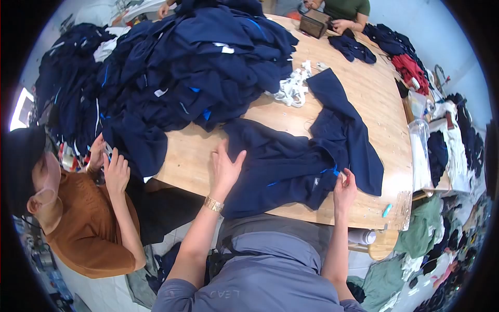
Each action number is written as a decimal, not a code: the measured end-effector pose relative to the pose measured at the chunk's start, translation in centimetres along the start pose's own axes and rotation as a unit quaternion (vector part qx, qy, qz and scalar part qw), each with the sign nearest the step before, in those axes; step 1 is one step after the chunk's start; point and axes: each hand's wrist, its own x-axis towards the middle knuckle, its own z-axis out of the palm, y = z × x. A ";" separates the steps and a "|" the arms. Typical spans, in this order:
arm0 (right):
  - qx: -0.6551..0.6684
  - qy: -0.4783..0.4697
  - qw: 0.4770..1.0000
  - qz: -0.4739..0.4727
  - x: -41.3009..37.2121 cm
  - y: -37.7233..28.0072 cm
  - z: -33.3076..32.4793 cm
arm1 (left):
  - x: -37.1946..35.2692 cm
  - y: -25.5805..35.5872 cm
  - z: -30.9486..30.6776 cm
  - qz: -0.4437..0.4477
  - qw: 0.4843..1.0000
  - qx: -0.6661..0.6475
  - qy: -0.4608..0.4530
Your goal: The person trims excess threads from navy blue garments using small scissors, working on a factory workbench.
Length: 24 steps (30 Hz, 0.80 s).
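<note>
A navy long-sleeved garment (280,166) lies spread on the wooden table in front of me, with one sleeve (338,99) stretched toward the far side. My left hand (226,164) is at the garment's left edge, thumb and fingers apart, holding nothing. Near the collar end, the fingers of my right hand (345,188) are pinched on a small blue piece (337,173); its exact kind is too small to make out. A thin blue line and a small pale label show on the cloth close by.
A big heap of navy garments (192,67) covers the table's far left. White straps (292,88) lie beyond my garment, and a teal object (387,210) near the right corner. A co-worker in brown (93,223) handles navy cloth at left; another person (348,13) works across the table (387,130).
</note>
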 end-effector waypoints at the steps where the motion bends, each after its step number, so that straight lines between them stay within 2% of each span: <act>1: 0.030 -0.009 0.999 0.020 -0.9 -1.6 0.4 | -0.3 0.6 -1.1 0.068 0.993 0.033 0.093; 2: 0.061 -0.019 0.997 0.040 -1.7 -2.4 1.2 | -0.6 0.6 -2.0 0.137 0.971 0.065 0.183; 3: 0.107 -0.002 0.994 -0.029 0.0 1.0 0.0 | -2.6 3.7 0.1 0.125 0.984 0.063 0.108; 5: 0.253 -0.073 0.964 0.046 -1.3 -2.5 0.7 | -3.8 3.9 -0.6 0.108 0.991 0.074 -0.032; 7: 0.332 -0.163 0.925 0.088 -2.1 -3.9 2.1 | -4.8 3.4 -0.2 0.104 0.980 0.139 -0.100; 9: 0.427 -0.269 0.853 0.135 -2.8 -5.6 1.9 | -5.2 3.5 0.1 0.099 0.981 0.115 -0.119; 11: 0.516 -0.316 0.765 0.219 -3.6 -6.6 2.6 | -5.2 3.8 0.3 0.068 0.990 0.005 -0.125; 13: 0.492 -0.362 0.764 0.207 -4.0 -7.0 3.1 | -5.5 4.0 0.3 0.027 0.981 -0.131 -0.140; 15: 0.324 -0.302 0.897 -0.016 -5.0 -8.1 3.4 | -5.9 4.6 0.2 -0.015 0.943 -0.290 -0.165; 16: 0.295 -0.326 0.898 -0.022 -4.8 -9.3 2.2 | -6.2 5.4 -0.2 -0.040 0.931 -0.318 -0.173; 19: 0.256 -0.302 0.915 -0.075 -5.1 -10.2 1.8 | -7.0 8.1 -1.4 -0.050 0.893 -0.403 -0.195; 22: 0.199 -0.275 0.929 -0.150 -5.2 -10.0 1.6 | -7.2 8.3 -1.2 -0.032 0.874 -0.444 -0.196; 24: 0.182 -0.284 0.930 -0.149 -5.1 -10.1 1.4 | -7.4 8.6 -1.1 -0.034 0.859 -0.469 -0.202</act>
